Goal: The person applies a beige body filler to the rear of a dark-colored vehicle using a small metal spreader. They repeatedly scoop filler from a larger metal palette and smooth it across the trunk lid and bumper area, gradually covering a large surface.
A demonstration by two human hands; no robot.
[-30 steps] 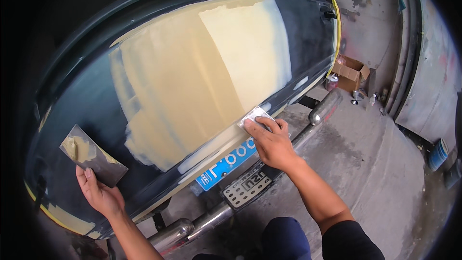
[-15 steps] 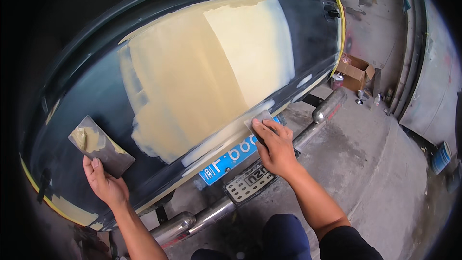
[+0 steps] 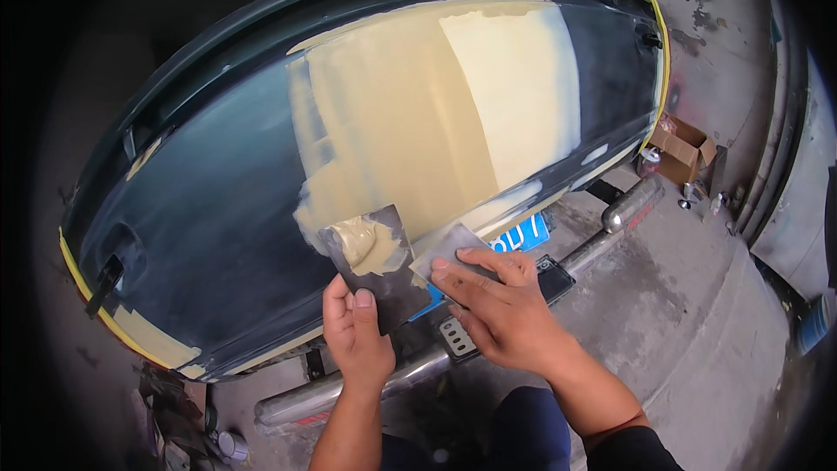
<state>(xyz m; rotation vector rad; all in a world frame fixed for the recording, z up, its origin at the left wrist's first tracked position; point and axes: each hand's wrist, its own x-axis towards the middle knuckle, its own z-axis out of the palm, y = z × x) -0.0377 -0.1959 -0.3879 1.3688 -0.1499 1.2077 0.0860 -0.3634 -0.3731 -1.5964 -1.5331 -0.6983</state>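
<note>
My left hand (image 3: 359,336) holds a dark rectangular plate (image 3: 392,295) bearing a pale mound of putty (image 3: 356,240) and smears. Just to its right, my right hand (image 3: 497,305) grips a thin grey flat spreader (image 3: 452,240), fingers pressed on its face, its edge at the plate's right side. Both are in front of a dark vehicle tailgate panel (image 3: 192,209) coated across the middle with broad beige filler (image 3: 410,113), paler on the right. Yellow tape (image 3: 663,52) lines the panel's side edges. A blue number plate (image 3: 521,234) is partly hidden behind my hands.
A tubular metal bumper (image 3: 314,397) with a step crosses below the panel, over my legs (image 3: 532,427). At right are a cardboard box (image 3: 684,153), small bottles and cans, a blue bucket (image 3: 813,323) and a grey sheet panel (image 3: 789,218). Clutter and a white tin (image 3: 231,445) lie lower left.
My left hand has carried the putty plate rightward. My right hand has moved slightly down with the spreader to meet it. The view has shifted, so the tailgate sits farther right.
</note>
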